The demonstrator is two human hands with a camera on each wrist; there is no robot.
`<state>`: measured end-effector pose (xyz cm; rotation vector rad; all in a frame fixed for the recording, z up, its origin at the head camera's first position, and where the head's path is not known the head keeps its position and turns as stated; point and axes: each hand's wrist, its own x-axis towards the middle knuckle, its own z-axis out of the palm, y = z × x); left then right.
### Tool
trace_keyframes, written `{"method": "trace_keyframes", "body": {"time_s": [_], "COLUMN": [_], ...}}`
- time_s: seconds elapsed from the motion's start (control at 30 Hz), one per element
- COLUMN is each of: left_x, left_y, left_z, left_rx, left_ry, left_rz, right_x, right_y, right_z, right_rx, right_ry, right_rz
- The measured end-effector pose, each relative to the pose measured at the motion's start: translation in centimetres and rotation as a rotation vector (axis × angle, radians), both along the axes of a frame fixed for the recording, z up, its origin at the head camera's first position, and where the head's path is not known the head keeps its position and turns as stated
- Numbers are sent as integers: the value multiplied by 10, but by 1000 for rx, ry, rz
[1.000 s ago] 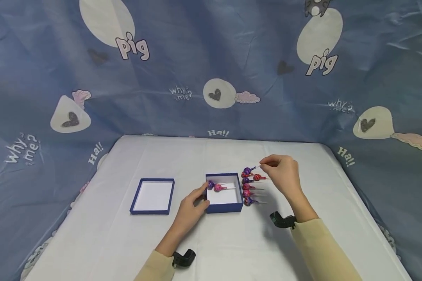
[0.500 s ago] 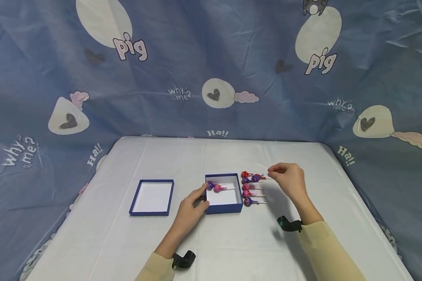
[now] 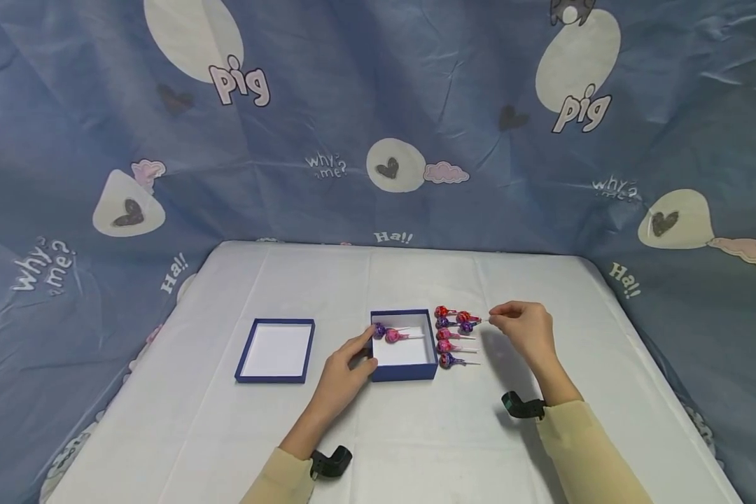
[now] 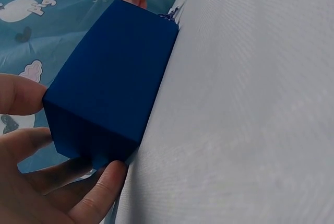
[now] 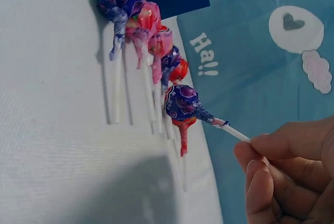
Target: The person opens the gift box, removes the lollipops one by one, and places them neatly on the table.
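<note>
My left hand (image 3: 348, 364) holds the left side of an open blue box (image 3: 403, 374), fingers spread along its wall and thumb low at the near corner. Two wrapped lollipops, one purple (image 3: 379, 331) and one pink (image 3: 393, 337), lie inside it on the white bottom. My right hand (image 3: 526, 329) pinches the white stick of a purple-wrapped lollipop (image 5: 181, 102) between thumb and fingertips. Its head points left and overlaps a red lollipop (image 5: 183, 130) in the right wrist view. Several more lollipops (image 3: 446, 347) lie in a column along the box's right side, sticks pointing right.
A shallow blue lid (image 3: 274, 380) with a white inside lies left of the box, on the white-covered table (image 3: 416, 448). A blue printed curtain (image 3: 327, 84) hangs behind and to both sides. A black wrist camera (image 3: 332, 462) sits on each wrist.
My right hand has moved right and nearer to the body, bringing the purple lollipop from the far end of the column to beside its right part. The left hand stays on the box.
</note>
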<state>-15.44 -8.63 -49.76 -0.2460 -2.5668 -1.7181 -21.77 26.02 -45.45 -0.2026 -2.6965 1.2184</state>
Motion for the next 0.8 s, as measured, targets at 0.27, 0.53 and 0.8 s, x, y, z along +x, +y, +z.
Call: {"method": "trace_keyframes", "body": {"time_s": [0.27, 0.53, 0.8], "left_x": [-3, -3, -1], "left_y": [1, 0, 0], "left_z": [0, 0, -1], "left_rx": [3, -9, 0], "left_ry": [30, 7, 2], "left_rz": [-3, 1, -4], "right_x": [-5, -11, -12], "right_y": [8, 20, 27], "right_z": [-10, -27, -42], "right_rx": [-40, -6, 44], "right_ry": [-78, -150, -106], "right_rz": [23, 137, 168]}}
